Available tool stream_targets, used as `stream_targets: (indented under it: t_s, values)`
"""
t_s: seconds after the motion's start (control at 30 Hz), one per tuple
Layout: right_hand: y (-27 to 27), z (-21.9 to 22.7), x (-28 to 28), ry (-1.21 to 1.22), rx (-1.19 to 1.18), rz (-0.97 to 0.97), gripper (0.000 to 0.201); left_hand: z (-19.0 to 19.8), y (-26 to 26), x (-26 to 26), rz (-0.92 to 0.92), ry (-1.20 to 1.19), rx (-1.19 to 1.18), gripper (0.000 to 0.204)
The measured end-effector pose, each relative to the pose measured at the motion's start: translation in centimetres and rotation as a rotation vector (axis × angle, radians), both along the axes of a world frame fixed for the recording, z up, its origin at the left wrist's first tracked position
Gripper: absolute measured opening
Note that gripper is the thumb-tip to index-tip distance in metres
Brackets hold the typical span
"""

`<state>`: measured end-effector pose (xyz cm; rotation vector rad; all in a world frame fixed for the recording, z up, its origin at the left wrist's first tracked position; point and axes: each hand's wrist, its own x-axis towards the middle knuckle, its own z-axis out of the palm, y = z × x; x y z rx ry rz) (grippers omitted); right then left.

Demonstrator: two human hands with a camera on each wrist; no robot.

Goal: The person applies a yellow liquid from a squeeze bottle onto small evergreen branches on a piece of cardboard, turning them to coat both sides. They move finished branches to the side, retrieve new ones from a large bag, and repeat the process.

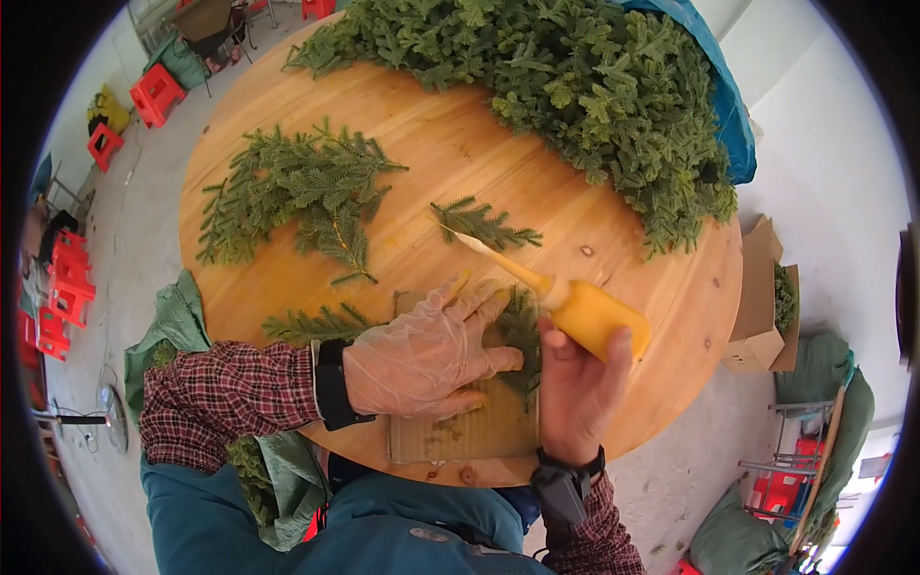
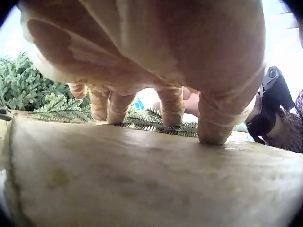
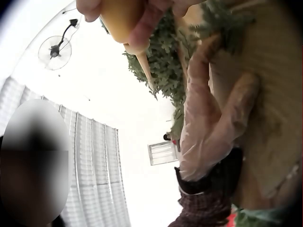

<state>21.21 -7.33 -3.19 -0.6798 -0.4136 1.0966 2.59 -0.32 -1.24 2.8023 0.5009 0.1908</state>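
Observation:
My left hand (image 1: 431, 350), in a thin clear glove, lies flat with spread fingers on a small rectangular board (image 1: 470, 431) at the near edge of the round wooden table (image 1: 632, 287). It presses a green fir sprig (image 1: 522, 335) onto that board; the left wrist view shows the fingertips (image 2: 208, 127) down on the board (image 2: 142, 179) beside the sprig (image 2: 151, 120). My right hand (image 1: 575, 383) grips a yellow squeeze bottle (image 1: 594, 316), its long nozzle (image 1: 489, 254) pointing up-left over the table. In the right wrist view the bottle (image 3: 120, 19) sits in the fingers.
A big heap of fir branches (image 1: 575, 86) covers the table's far side on a blue sheet (image 1: 728, 105). Loose sprigs (image 1: 297, 192) lie at the left and centre (image 1: 484, 225). A cardboard box (image 1: 762, 297) stands right of the table. Red stools (image 1: 67, 278) line the left floor.

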Motion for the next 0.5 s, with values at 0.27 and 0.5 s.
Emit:
stream_targets:
  t_s: [0.27,0.5]
  values:
    - [-8.1,0.3,2.1,-0.504,-0.08,-0.33,0.062,-1.1,0.0,-0.3,0.002,-0.05,-0.047,0.054]
    - [-11.3,1.7,1.9,-1.092,-0.203,-0.376,0.084,-0.7,-0.1,-0.1,0.003,-0.024,-0.064,0.053]
